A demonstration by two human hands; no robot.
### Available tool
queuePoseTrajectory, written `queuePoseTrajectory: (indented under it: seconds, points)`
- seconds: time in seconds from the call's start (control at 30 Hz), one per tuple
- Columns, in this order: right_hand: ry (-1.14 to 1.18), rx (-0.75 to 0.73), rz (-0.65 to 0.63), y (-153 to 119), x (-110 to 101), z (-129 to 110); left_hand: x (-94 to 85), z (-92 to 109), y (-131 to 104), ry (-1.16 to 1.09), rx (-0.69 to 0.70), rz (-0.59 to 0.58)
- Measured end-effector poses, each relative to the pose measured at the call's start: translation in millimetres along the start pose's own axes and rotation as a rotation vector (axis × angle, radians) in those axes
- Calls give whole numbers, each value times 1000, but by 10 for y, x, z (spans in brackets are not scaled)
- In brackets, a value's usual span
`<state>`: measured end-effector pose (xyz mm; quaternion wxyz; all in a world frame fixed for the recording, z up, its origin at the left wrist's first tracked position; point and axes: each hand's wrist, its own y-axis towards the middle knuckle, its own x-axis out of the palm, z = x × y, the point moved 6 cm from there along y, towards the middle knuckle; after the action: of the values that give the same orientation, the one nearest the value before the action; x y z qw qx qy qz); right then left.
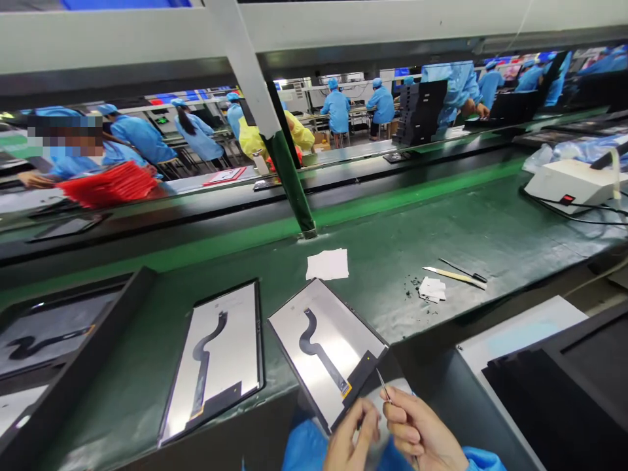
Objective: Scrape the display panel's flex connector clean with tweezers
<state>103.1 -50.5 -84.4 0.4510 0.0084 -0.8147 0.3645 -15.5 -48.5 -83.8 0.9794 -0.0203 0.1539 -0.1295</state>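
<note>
The green tabletop (490, 226) carries a flat display panel (343, 324), silver back up, its near corner projecting past the front edge; if pressed there, it could tip or slide off. A second panel (230, 340) lies just left of it, near enough to be knocked if the first swings. The right hand (424, 428) is clamped on a pointed metal tool (384, 383). The left hand (350, 438) is at the panel's near edge, fingers curled; whether it grips anything cannot be determined. The tool's tip is beside the panel's dark strip; a slip could scratch it or nick the ribbon cable (318, 356). Black specks (413, 288), if swept across, could contaminate the panel.
</note>
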Motion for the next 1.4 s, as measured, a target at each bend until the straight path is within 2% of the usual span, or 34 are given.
queuePoseTrajectory:
  seconds: [0.07,0.17,0.23,0.3,0.47,0.77,0.87,1.07,1.17,1.27,1.4]
  points:
    - [24,13,-31,5,17,0,88,7,152,-135,-86,51]
    - [31,-12,-30,-2,23,-39,221,-8,274,-590,-315,91]
    - [13,-33,-13,-7,22,-63,297,45,299,-773,-371,53]
    - [-19,-57,4,-5,21,-77,331,107,307,-847,-370,10]
    - [-114,-152,72,23,-18,-84,357,196,336,-913,-369,-27]
    - [-331,-419,178,4,-101,-147,359,218,364,-1033,-399,49]
    - [-340,-397,175,19,-86,-179,365,197,371,-1028,-412,56]
    - [-176,-164,81,40,-24,-183,391,187,400,-959,-419,52]
    - [-131,-98,32,20,17,-189,400,161,420,-952,-431,77]
    - [-215,-139,22,-7,17,-217,423,120,434,-978,-466,109]
    - [-496,-332,76,-51,-88,-287,467,92,453,-1026,-477,143]
